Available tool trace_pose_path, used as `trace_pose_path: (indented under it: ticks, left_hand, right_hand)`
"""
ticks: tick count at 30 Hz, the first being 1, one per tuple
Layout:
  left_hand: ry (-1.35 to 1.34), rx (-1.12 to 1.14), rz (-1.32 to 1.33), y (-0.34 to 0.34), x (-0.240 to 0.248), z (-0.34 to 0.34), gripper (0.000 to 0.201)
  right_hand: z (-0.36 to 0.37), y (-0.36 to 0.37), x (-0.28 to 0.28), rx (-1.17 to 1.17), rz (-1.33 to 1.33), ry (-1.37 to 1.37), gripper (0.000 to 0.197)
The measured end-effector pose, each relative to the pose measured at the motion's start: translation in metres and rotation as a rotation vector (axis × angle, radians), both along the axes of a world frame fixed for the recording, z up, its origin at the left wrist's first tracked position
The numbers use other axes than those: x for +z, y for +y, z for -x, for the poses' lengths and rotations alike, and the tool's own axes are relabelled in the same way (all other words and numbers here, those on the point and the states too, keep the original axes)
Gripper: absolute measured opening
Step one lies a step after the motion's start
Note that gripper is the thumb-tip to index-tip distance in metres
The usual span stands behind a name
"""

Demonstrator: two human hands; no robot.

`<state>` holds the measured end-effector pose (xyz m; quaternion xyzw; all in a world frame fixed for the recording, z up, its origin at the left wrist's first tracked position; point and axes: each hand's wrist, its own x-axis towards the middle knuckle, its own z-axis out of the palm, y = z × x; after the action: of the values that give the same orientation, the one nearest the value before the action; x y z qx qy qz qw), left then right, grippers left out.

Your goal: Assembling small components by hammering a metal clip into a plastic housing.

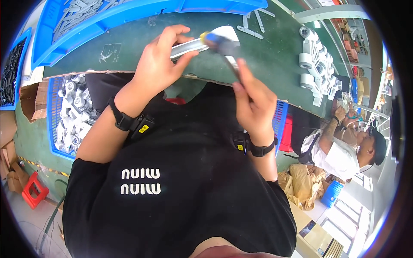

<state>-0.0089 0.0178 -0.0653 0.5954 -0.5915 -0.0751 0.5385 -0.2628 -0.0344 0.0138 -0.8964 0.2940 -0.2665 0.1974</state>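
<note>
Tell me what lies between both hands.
Head view: a white channel-shaped part in the left hand and a blurred dark-and-yellow hammer in the right hand.

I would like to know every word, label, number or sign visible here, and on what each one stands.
Black T-shirt: two rows of bold white lettering; wording not copied here.
Left wrist's yellow label: too small to read.
Right wrist's yellow label: too small to read.
Blue tray: end-wall marks, unclear.

Under bright light, the hammer is blurred.
</note>
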Motion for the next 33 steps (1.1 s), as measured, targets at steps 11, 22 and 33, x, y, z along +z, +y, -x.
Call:
trace_pose_path:
  ticks: [11,22,33]
  left_hand:
    - [0.066,-0.036,-0.02,-0.002,-0.001,0.0,0.051]
    - [-0.037,0.005,0.068,-0.004,-0.006,0.003,0.05]
    - [-0.039,-0.003,0.03,-0.003,-0.007,0.002,0.065]
  right_hand:
    - [0.001,-0.002,-0.022,-0.093,-0.1,-0.224,0.045]
    - [0.014,0.012,-0.021,0.052,-0.286,-0.481,0.053]
    - [-0.013,0.006,-0.021,-0.068,-0.182,-0.42,0.055]
